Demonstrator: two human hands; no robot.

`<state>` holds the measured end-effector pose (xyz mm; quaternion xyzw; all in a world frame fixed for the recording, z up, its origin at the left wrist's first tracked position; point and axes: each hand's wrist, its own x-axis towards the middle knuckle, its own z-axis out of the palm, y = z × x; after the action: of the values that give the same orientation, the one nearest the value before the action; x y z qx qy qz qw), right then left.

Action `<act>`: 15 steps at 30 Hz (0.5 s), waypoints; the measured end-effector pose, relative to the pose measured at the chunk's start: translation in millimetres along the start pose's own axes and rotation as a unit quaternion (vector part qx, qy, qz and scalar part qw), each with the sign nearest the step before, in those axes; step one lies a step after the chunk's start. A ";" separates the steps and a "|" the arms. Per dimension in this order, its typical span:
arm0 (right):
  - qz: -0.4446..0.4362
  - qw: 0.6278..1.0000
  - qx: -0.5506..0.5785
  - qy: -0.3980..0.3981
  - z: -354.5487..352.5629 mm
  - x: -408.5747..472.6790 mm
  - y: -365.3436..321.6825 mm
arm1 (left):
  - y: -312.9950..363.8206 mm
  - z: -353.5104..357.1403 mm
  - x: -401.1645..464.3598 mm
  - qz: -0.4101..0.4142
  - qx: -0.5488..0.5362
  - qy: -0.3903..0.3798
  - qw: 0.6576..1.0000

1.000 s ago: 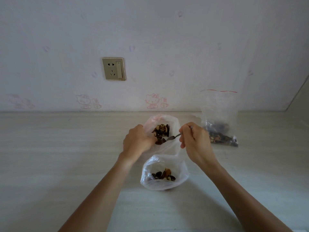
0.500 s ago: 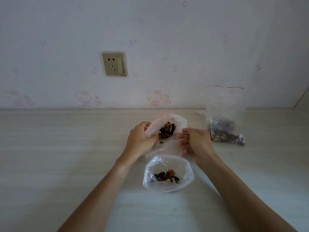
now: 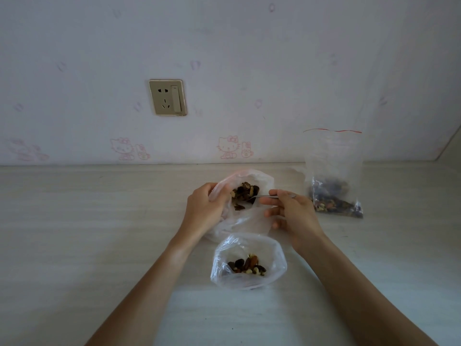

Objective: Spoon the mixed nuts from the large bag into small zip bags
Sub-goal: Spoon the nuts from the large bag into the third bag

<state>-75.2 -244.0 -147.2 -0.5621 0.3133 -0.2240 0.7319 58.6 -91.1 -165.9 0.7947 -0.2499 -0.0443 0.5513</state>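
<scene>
Left hand [image 3: 203,211]: fingers curled over the near-left rim of the large bag, pinching the plastic; judged to be holding the mouth open and steady for the spoon.
Right hand [image 3: 290,212]: thumb and upper fingers pinching the spoon handle; the lower fingers are loosely spread against the bag's right side.
Spoon [image 3: 262,196]: thin metal, held roughly level, handle running from the right fingers leftward; its bowl sits just beyond those fingertips, inside the bag mouth among the nuts. Whether it carries a load cannot be told.
Large bag [image 3: 249,221]: soft clear plastic, slumped on the tabletop between the two sets of fingers, mouth tipped toward the person.
Mixed nuts [image 3: 243,193]: dark and tan heap in the large bag, between the left fingertips and the spoon bowl.
Open small bag [image 3: 272,253]: below both hands, nearer the person, just beside the large bag; mouth gaping upward, a small pile of nuts at the bottom. Likely placed close so each spoonful travels a short way.
Filled zip bag [image 3: 334,171]: to the right of the right fingers, apart from them, propped against the wall; red strip at top, nuts settled at its base. Appears set aside as finished.
Tabletop [image 3: 99,221]: pale wood grain, carries all three bags.
Step in hand: scooping from the large bag, by appearance.
</scene>
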 end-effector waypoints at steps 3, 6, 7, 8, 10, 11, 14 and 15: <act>-0.003 1.000 0.016 -0.012 -2.7 -1.7 -0.7 | -1.7 -0.1 1.0 0.008 0.007 0.010 1.000; -0.010 0.999 0.029 -0.016 -3.2 -4.0 -0.9 | -1.8 -1.8 1.5 0.020 0.006 0.019 1.000; -0.013 0.999 0.031 -0.016 -3.3 -4.7 -0.9 | -1.7 -3.1 1.2 0.028 0.012 0.022 0.999; -0.016 0.999 0.032 -0.016 -3.5 -5.4 -1.2 | -1.7 -4.6 0.7 0.035 0.018 0.024 0.999; -0.023 0.999 0.026 -0.016 -4.9 -6.9 -2.7 | -1.4 -8.0 0.1 0.039 0.037 0.029 0.998; -0.026 0.999 0.020 -0.016 -6.0 -7.7 -4.1 | -1.1 -9.8 -0.2 0.037 0.050 0.029 0.998; -0.035 0.999 0.010 -0.016 -10.7 -11.6 -10.8 | 1.1 -14.1 -1.0 0.024 0.079 0.016 0.996; -0.037 0.999 0.012 -0.017 -12.4 -13.3 -13.6 | 2.4 -15.8 -1.3 0.019 0.084 0.015 0.996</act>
<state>-93.1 -247.1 -133.5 -0.5685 0.2769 -0.2449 0.7350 62.1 -77.7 -157.8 0.8339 -0.2595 -0.0008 0.4872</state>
